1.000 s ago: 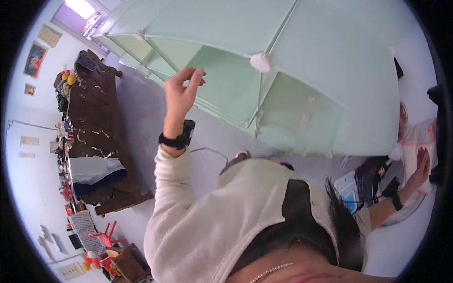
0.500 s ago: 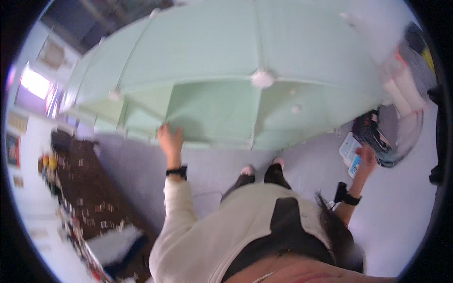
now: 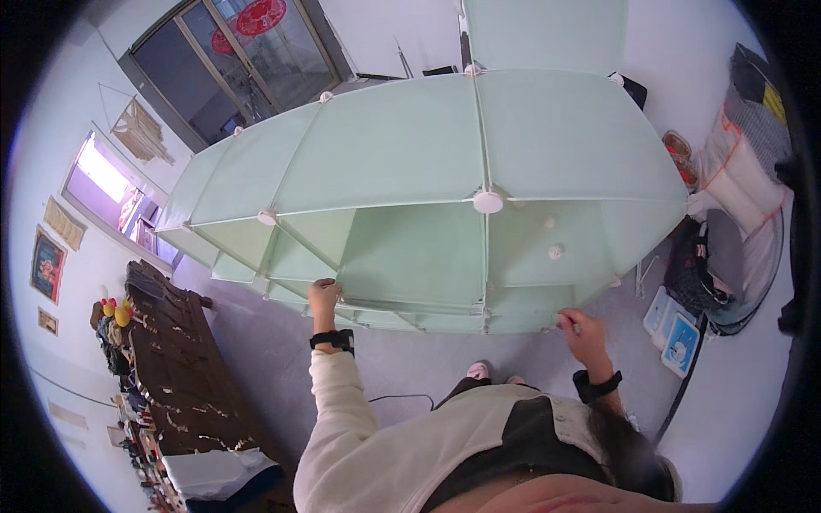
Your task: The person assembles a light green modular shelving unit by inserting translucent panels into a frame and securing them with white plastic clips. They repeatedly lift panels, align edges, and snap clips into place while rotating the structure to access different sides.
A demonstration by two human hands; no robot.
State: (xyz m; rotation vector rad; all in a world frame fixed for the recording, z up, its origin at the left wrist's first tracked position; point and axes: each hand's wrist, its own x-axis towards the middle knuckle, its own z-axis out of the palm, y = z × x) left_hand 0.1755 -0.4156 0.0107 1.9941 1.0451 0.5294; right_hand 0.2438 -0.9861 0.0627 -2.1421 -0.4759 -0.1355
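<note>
A long pale-green cube shelf (image 3: 402,145), made of thin panels joined by white round connectors (image 3: 488,202), stretches across the space before me. My left hand (image 3: 323,303) is closed on a front edge of it, beside the upright between two compartments. Farther right, my right hand (image 3: 585,338) has its fingers pinched together at the shelf's lower front edge. Whatever lies between those fingertips is too small to see. One white connector (image 3: 554,252) shows inside the right compartment.
To the left stands a dark wooden bench (image 3: 184,368) with a white cloth (image 3: 209,474) at its near end. Bags (image 3: 705,265) and flat blue-and-white packages (image 3: 680,344) lie at the right wall. A cable (image 3: 402,397) runs over the floor near my feet. Glass doors (image 3: 235,64) are at the back.
My right hand has come in from beside the packages to the shelf's front edge, its fingers now pinched. My left hand stays at the shelf. The view has tilted up, showing more behind it.
</note>
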